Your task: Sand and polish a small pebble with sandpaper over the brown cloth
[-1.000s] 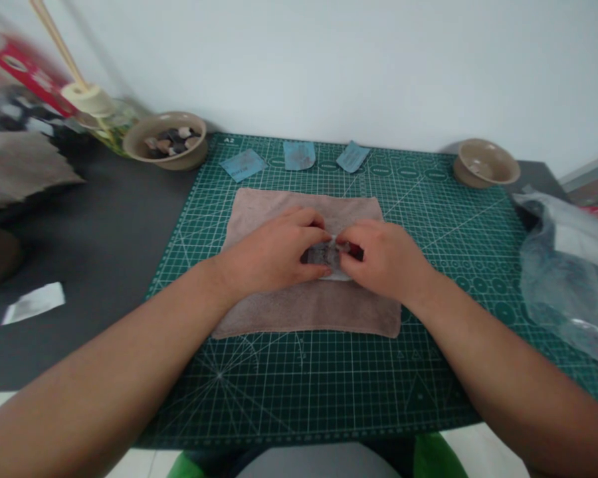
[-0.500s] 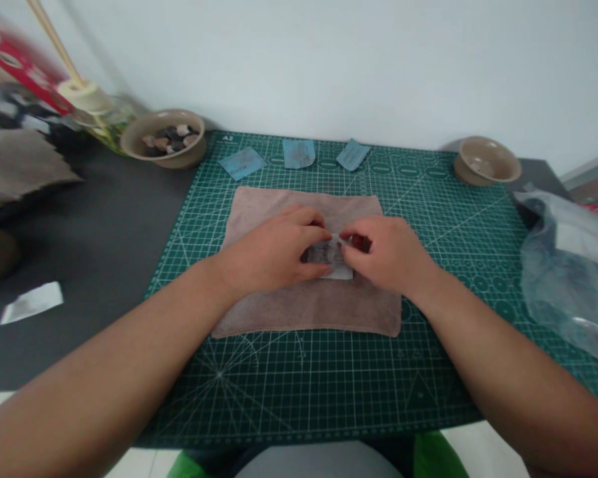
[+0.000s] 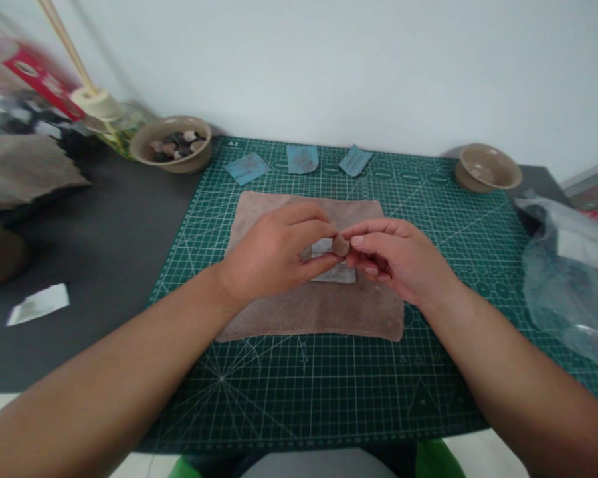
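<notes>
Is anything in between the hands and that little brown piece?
No, nothing visible is. The left hand and right hand both have fingers right at the little brown piece. The pale sheet lies below, on the brown cloth, not in between.

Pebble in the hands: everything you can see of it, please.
The pebble is small, brown and roundish, with a flattish face toward the camera. It looks like matte stone; finer texture is too blurred to tell. The left hand pinches it between thumb and fingertips, and the right hand has fingertips at its right edge, so parts of its outline are covered. It appears held up over the grey sheet on the pinkish-brown cloth.
</notes>
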Action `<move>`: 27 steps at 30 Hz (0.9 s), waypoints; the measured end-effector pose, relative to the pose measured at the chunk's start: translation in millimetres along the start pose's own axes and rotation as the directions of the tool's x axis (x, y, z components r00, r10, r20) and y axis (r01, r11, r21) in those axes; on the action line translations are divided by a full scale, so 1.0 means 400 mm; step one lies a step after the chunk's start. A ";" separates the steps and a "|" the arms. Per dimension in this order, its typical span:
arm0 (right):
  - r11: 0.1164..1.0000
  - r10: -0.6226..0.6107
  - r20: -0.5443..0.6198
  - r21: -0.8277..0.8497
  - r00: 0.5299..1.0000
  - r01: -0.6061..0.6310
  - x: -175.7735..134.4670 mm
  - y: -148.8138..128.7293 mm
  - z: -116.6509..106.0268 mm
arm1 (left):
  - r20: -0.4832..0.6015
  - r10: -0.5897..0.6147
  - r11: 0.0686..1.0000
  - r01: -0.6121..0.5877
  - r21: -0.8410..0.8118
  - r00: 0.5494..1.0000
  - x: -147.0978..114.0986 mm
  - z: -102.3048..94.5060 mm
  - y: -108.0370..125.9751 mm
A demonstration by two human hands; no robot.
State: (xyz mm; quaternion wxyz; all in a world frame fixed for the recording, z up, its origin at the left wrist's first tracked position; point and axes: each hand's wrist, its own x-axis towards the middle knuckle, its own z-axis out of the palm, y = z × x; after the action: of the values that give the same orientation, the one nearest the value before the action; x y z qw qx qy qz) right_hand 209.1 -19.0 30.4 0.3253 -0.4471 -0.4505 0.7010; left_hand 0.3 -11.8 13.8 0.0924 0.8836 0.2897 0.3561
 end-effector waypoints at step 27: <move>0.997 -0.047 0.017 -0.061 0.999 0.048 0.001 -0.002 0.002 | -0.014 -0.014 0.998 0.015 0.058 1.000 -0.005 -0.005 0.009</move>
State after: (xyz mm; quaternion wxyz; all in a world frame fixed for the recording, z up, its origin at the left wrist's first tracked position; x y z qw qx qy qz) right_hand 208.4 -18.6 31.2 0.3245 -0.4403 -0.4848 0.6825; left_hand -0.6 -16.2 15.4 0.0673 0.8814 0.3069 0.3527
